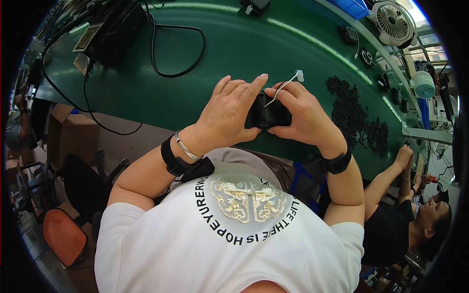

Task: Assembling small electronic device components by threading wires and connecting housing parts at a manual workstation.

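Note:
Between my two hands, over the near edge of the green table, is a small black plastic housing (267, 113). A black and a white wire come out of its top and end in a white connector (300, 75). My left hand (226, 110) grips the housing's left side, thumb below and fingers above. Around its right side closes my right hand (305, 112), with the thumb at the lower edge and the fingers near the wires. The palms hide part of the housing.
A heap of small black parts (354, 115) lies to the right on the green table (234, 53). A black machine (115, 31) and a looped black cable (202, 51) are at the back left. A fan (392, 23) stands far right; a co-worker (405, 219) sits at the right.

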Motion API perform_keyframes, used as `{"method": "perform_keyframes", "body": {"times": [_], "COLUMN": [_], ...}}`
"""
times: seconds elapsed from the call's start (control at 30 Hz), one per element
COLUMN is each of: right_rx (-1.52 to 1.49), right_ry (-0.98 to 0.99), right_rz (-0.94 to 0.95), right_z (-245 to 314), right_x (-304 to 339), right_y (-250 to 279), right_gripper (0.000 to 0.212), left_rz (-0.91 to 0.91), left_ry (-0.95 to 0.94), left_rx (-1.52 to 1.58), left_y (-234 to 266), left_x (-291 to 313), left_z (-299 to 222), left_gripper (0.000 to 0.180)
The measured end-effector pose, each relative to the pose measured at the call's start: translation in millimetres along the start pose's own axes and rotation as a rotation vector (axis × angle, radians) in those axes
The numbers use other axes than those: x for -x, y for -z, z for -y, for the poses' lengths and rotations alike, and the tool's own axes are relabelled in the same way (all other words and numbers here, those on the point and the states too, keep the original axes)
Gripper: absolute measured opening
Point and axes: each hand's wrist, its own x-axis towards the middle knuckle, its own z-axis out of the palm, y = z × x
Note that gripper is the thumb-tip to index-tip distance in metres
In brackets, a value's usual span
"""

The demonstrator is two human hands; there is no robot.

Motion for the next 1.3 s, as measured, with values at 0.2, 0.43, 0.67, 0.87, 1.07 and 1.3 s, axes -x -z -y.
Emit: {"method": "perform_keyframes", "body": {"times": [0.2,0.43,0.67,0.87,1.07,1.3], "right_rx": [-0.001,0.212,0.307,-0.032,0.090,0.299], "right_ry": [0.017,-0.154,-0.311,-0.114,-0.020,0.135], "right_rz": [-0.036,-0.247,-0.242,-0.472,-0.601,-0.580], "right_z": [-1.8,13.0,36.5,10.1,2.2,2.2], "right_x": [3.3,18.7,37.3,48.7,22.7,27.2], "right_y": [-3.2,-29.6,-42.6,-38.7,-49.2,-32.0], "right_gripper": [0.072,0.076,0.079,0.054,0.020,0.020], "left_rz": [-0.010,-0.139,-0.088,-0.099,-0.096,-0.045], "left_ry": [-0.019,-0.149,-0.235,-0.264,-0.196,-0.209], "left_rx": [0.011,0.002,-0.100,-0.203,-0.177,-0.133], "left_y": [0.3,-4.9,-9.9,-13.6,-24.5,-21.1], "left_x": [0.3,6.4,12.3,11.6,13.7,12.1], "left_z": [-0.7,0.9,-16.0,-24.8,-28.3,-28.0], "left_gripper": [0.098,0.069,0.041,0.049,0.053,0.054]}}
